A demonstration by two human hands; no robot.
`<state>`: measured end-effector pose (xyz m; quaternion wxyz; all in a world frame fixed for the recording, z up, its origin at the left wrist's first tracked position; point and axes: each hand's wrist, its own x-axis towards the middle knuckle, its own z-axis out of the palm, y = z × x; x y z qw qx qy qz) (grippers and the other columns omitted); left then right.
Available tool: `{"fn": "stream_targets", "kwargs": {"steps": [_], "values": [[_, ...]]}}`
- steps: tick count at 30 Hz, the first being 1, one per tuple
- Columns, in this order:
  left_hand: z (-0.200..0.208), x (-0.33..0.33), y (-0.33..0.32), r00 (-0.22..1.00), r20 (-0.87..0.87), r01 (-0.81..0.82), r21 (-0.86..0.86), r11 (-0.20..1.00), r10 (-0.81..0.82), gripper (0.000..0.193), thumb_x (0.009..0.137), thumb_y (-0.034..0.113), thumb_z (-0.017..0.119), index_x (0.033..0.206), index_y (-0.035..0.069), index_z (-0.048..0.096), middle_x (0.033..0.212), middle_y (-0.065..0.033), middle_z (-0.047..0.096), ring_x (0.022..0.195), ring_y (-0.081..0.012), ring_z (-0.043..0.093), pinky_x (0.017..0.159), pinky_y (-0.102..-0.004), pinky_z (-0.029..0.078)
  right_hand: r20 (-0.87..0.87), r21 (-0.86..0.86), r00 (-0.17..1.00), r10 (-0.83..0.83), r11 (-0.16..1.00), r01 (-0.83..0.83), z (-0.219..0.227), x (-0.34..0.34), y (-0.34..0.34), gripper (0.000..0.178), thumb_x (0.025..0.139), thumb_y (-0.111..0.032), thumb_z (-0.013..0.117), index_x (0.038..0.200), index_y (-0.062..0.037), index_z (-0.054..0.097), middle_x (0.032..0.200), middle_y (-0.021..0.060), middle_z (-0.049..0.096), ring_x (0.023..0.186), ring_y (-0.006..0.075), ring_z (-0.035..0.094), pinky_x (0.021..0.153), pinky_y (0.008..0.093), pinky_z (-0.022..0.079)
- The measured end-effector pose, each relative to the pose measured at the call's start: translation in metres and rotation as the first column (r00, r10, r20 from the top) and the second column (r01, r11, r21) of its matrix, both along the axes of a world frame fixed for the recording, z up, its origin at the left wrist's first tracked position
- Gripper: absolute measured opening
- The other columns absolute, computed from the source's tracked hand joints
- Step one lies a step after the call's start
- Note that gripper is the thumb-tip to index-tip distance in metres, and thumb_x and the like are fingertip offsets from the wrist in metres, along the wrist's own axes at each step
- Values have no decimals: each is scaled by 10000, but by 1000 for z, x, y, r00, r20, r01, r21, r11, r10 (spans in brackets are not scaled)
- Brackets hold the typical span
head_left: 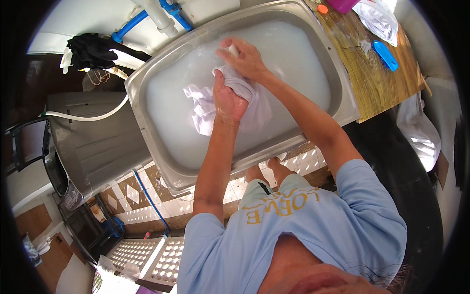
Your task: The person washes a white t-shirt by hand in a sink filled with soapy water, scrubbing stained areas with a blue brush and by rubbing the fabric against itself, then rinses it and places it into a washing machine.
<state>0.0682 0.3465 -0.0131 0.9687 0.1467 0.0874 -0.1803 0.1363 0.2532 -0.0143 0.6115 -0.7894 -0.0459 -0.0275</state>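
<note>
A wet white cloth hangs partly in the cloudy water of a metal sink. My left hand is in its folds, palm up and thumb raised, with fabric gathered over the fingers. Just above it and slightly to the right, my right hand is curled round a small whitish bar, which looks like a piece of soap. My fingers hide most of the bar. The lower part of the cloth fades into the milky water.
Right of the sink, a wooden board bears a blue scrub brush, an orange cap and a white plastic bag. To the left stand a grey washing machine, a pale hose and a black cloth.
</note>
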Motion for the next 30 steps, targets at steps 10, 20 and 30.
{"fn": "stream_targets", "kwargs": {"steps": [10, 20, 30], "values": [[0, -3, -1, 999, -36, 7, -34, 999, -8, 567, 1008, 418, 290, 1376, -10, 344, 1412, -153, 394, 1288, -313, 392, 1101, -429, 282, -165, 249, 984, -64, 963, 104, -12, 13, -6, 288, 889, -385, 624, 957, -105, 627, 903, 34, 640, 935, 162, 596, 784, 316, 442], [-6, 2, 0, 998, -58, 33, -82, 996, -38, 569, 997, 410, 318, 1367, -21, 361, 1388, -166, 431, 1279, -326, 402, 1100, -445, 274, -242, 657, 963, -119, 710, 253, -6, 23, -37, 375, 911, -385, 577, 1077, -51, 536, 936, 95, 641, 970, 214, 629, 811, 301, 448], [8, -5, -8, 991, -28, 133, 19, 991, -133, 460, 1013, 360, 291, 1380, 96, 377, 1361, -63, 451, 1262, -246, 423, 1079, -396, 319, 22, 42, 970, -243, 969, 242, -7, 12, -22, 264, 817, -277, 685, 969, -72, 618, 909, 88, 637, 884, 270, 609, 791, 347, 476]]}}
